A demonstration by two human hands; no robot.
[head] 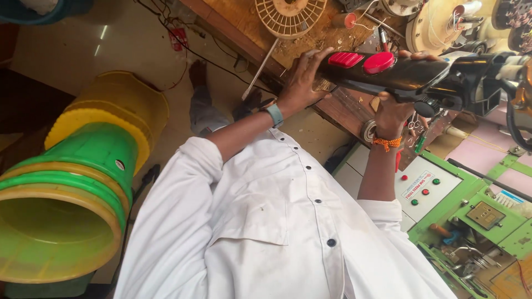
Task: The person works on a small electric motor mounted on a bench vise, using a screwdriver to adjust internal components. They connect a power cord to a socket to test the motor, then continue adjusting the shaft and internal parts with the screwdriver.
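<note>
Both hands grip one black handheld tool (410,75) with two red buttons: left hand (302,77) at its rear, right hand (394,108) beneath. Below the right hand, a white rectangular label (417,185) sits among five control-panel buttons.

A white button-up shirt (277,221) with rolled sleeves, a grey watch strap (274,114), an orange thread wristband (387,143).
</note>
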